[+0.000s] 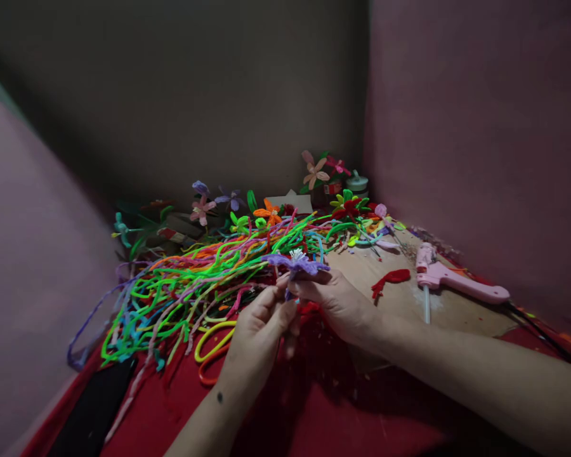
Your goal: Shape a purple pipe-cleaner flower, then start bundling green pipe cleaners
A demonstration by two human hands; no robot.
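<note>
Over a red-covered tabletop (185,419), both hands meet around a purple pipe-cleaner flower (309,265) with a white tufted centre. It is held upright, petals spread, in front of a heap of green, pink, orange and blue pipe cleaners (209,266). The right hand (342,308) has thumb and fingers pinched together just beneath the petals; the left hand (261,324) has its fingers curled in at the stem below, though I can't make out exactly what its tips grip. Close by the left wrist lie yellow and orange loops (198,348), seemingly scissor handles. Over on the right, a pink glue gun (457,280) rests on brown board (476,314), a glue stick (427,304) poking out, with a red fuzzy piece (394,277) near it. Behind the heap stands an orange flower (267,212).
</note>
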